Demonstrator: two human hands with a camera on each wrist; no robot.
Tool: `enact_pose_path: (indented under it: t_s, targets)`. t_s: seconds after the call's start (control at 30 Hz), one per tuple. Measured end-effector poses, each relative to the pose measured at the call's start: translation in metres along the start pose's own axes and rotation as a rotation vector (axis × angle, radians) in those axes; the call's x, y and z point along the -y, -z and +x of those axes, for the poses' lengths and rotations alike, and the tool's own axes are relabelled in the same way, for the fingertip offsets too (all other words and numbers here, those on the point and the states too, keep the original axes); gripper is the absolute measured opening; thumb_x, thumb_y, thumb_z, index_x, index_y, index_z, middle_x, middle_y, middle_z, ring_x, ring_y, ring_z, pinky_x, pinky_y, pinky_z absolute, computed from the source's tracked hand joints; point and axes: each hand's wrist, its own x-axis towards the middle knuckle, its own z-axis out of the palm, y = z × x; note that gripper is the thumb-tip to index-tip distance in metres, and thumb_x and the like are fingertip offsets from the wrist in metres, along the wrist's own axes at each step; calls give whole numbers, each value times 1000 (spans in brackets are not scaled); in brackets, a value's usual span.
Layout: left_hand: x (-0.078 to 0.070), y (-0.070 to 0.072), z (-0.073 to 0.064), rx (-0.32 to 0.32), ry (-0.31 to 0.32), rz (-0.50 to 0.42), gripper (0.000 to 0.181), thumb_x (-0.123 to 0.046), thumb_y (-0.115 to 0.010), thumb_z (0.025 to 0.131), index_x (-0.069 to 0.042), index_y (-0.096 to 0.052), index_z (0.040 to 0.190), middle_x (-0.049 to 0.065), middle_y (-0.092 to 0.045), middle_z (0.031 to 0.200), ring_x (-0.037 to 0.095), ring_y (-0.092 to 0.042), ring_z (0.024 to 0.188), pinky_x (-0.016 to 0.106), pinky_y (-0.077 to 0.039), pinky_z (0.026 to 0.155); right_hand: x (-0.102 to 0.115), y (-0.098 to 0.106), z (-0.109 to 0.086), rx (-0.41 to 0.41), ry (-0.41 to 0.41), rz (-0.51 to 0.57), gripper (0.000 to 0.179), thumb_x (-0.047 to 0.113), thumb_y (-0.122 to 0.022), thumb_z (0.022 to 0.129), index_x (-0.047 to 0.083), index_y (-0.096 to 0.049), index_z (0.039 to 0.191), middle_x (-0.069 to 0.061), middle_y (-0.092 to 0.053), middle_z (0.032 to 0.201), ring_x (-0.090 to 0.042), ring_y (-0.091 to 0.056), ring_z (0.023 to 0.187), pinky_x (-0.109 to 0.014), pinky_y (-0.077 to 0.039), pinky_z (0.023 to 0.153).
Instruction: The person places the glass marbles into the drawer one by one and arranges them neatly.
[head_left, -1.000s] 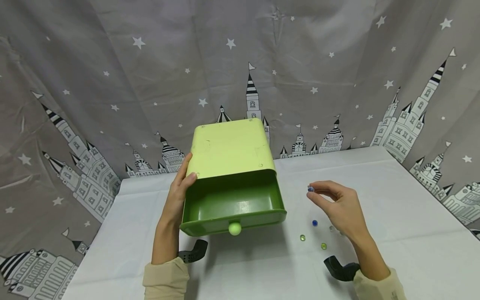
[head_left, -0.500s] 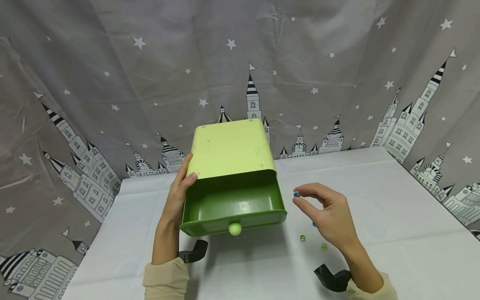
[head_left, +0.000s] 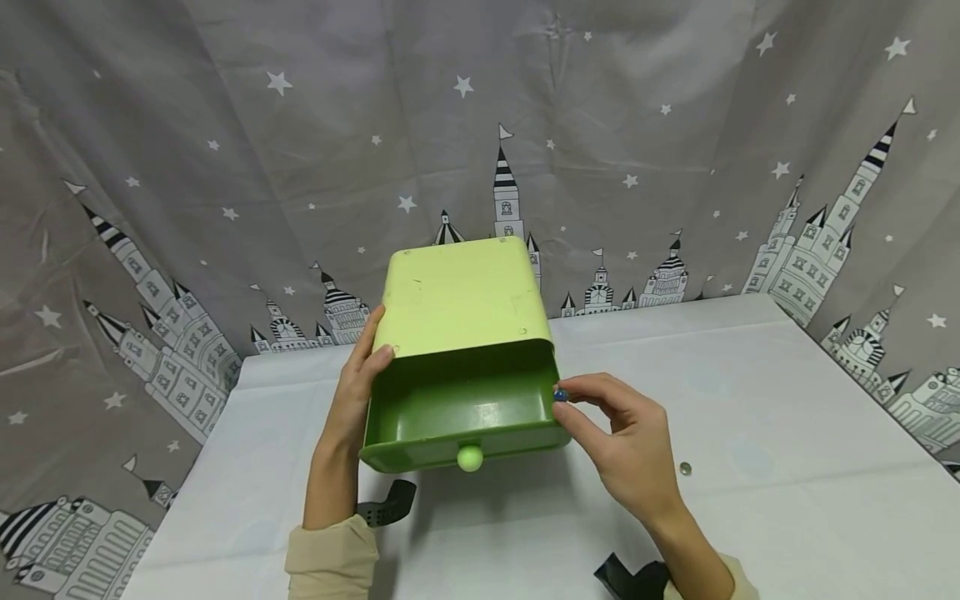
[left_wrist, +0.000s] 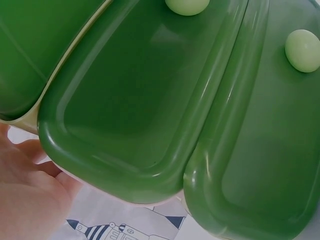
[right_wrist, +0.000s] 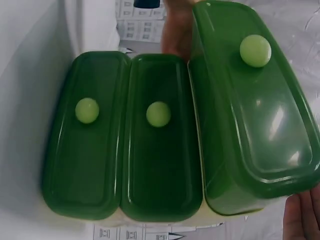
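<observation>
A small chest of drawers (head_left: 465, 292) has a pale yellow-green shell and dark green drawers. Its top drawer (head_left: 468, 446) is pulled out, and the part of its inside that shows is bare. My left hand (head_left: 352, 396) grips the shell's left side, thumb at the front corner. Thumb and fingertips of my right hand (head_left: 633, 442) pinch a small blue glass gem (head_left: 560, 395) right at the drawer's right rim. Two lower drawers (right_wrist: 159, 170) are pushed in, seen in both wrist views; each drawer has a round light green knob (head_left: 470, 457).
One small greyish glass gem (head_left: 686, 468) lies on the white-covered table (head_left: 787, 400) right of my right hand. A grey curtain (head_left: 450, 108) printed with castles and stars hangs behind the table.
My right hand has moved left with the blue gem, from over the table to the drawer's rim. It now hides several gems on the table. Left hand and chest stay put.
</observation>
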Motion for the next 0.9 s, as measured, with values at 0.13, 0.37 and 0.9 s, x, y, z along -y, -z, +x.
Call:
enact_pose_path:
  t_s: [0.13, 0.37, 0.9]
  targets:
    - [-1, 0, -1, 1, 5, -2, 61, -20, -40, 102, -25, -21, 159, -6, -15, 162, 13, -18, 143, 28, -25, 108, 2, -7, -1, -13, 9, 26, 22, -18, -69, 80, -9, -69, 101, -23, -67, 96, -21, -66, 94, -32, -52, 88]
    - [0, 0, -1, 20, -10, -3, 61, -19, -40, 102, -23, -18, 160, -6, -11, 163, 11, -11, 146, 29, -20, 112, 2, -16, -1, -14, 31, -4, 21, -17, -70, 80, -9, -70, 100, -14, -69, 96, -18, -65, 90, -30, -52, 87]
    - [0, -2, 0, 14, -7, -11, 61, -19, -40, 102, -23, -20, 159, -4, -14, 162, 14, -18, 143, 27, -25, 108, 0, -19, -1, -13, 48, -105, 22, -11, -73, 81, -6, -72, 102, -10, -70, 97, -22, -65, 90, -28, -51, 86]
